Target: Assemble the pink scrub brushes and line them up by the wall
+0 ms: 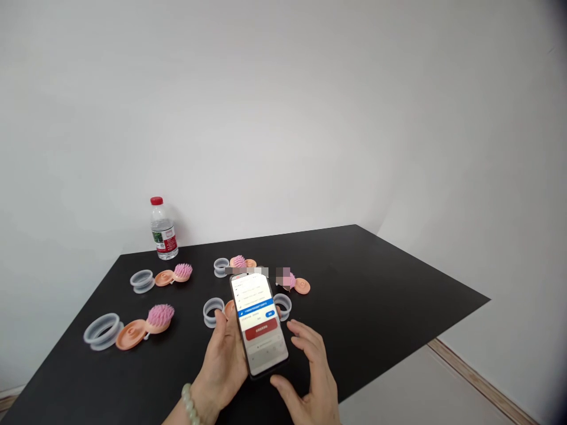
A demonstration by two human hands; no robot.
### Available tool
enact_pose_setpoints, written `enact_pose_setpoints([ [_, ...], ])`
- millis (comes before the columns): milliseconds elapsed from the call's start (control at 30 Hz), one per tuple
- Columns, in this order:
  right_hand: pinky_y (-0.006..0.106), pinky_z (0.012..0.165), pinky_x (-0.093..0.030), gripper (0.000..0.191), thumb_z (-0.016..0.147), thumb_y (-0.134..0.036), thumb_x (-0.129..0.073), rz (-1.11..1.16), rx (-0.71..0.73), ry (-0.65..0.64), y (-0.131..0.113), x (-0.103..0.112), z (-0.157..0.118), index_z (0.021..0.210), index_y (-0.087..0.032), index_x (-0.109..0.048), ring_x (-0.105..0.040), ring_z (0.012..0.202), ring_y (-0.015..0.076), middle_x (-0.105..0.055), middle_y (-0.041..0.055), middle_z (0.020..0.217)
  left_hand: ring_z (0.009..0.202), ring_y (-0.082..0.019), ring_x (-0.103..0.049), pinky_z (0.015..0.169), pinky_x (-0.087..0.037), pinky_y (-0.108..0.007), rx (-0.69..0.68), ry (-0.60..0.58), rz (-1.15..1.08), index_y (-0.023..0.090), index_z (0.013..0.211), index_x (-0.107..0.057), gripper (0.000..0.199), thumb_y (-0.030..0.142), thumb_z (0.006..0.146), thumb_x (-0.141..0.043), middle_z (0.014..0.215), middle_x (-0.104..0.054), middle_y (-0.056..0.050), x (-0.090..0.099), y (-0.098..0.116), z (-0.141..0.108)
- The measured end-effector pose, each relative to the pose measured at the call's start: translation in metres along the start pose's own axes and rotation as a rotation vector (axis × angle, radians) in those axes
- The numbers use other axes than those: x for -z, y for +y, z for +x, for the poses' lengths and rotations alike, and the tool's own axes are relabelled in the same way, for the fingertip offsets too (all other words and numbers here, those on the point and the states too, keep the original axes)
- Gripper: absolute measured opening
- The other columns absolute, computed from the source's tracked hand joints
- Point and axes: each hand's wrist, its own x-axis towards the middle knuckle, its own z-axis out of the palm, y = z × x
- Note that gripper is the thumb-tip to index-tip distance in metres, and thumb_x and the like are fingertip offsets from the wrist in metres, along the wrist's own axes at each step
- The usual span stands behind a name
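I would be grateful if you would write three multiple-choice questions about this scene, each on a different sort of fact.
1. Where does the water bottle stand on the black table?
A) Near the far left corner
B) At the near right corner
C) At the centre

2. How many clear plastic rings are visible on the table?
A) Three
B) Five
C) Eight

3. What state is the screen of the phone in, held in the left hand?
A) Dark
B) Face down
C) Lit, showing a red button

Answers:
1. A, since it stands upright beyond the table's far left area.
2. B, since two lie left, one at the back and two beside the phone.
3. C, since the lit display faces the camera.
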Motion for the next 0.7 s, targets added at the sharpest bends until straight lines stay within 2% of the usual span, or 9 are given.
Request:
enact_pose_setpoints([
  [167,0.041,0.086,-0.061,0.055,0.091,-0.050,-0.063,-0.012,-0.072,-0.034,-0.002,-0.008,-0.019,0.132,-0.017,-0.047,-0.062,0.116,0.0299,-0.058,0.0165,0.129,0.133,-0.039,-0.052,0.115,-0.027,-0.058,-0.013,-0.020,-0.043,0.023,0.107,-0.072,0.054,0.067,0.075,-0.069,0.122,-0.073,-0.011,-0.005,0.000,0.000],
  [400,0.050,0.087,-0.061,0.086,0.082,-0.061,-0.069,-0.114,-0.136,-0.070,-0.002,-0.025,-0.028,0.149,-0.019,-0.035,-0.055,0.124,0.0376,-0.049,0.0197,0.142,0.139,-0.040,-0.044,0.117,-0.024,-0.060,-0.014,-0.042,-0.044,0.025,0.118,-0.068,0.059,0.068,0.079,-0.063,0.136,-0.065,-0.011,-0.002,-0.001,0.000],
  [567,0.050,0.081,-0.061,0.090,0.082,-0.058,-0.070,-0.132,-0.166,-0.084,-0.006,-0.031,-0.022,0.152,-0.018,-0.031,-0.058,0.120,0.0388,-0.053,0.0212,0.139,0.139,-0.040,-0.044,0.118,-0.022,-0.059,-0.006,-0.054,-0.069,0.026,0.122,-0.067,0.061,0.066,0.076,-0.067,0.138,-0.064,-0.010,-0.004,-0.001,0.000],
  [700,0.049,0.081,-0.061,0.082,0.087,-0.060,-0.062,-0.078,-0.210,-0.035,-0.008,-0.039,-0.024,0.152,-0.019,-0.033,-0.058,0.118,0.0380,-0.054,0.0211,0.138,0.139,-0.039,-0.044,0.119,-0.021,-0.058,-0.005,-0.060,-0.046,0.027,0.120,-0.069,0.059,0.067,0.076,-0.066,0.138,-0.065,-0.009,-0.005,0.000,0.000],
])
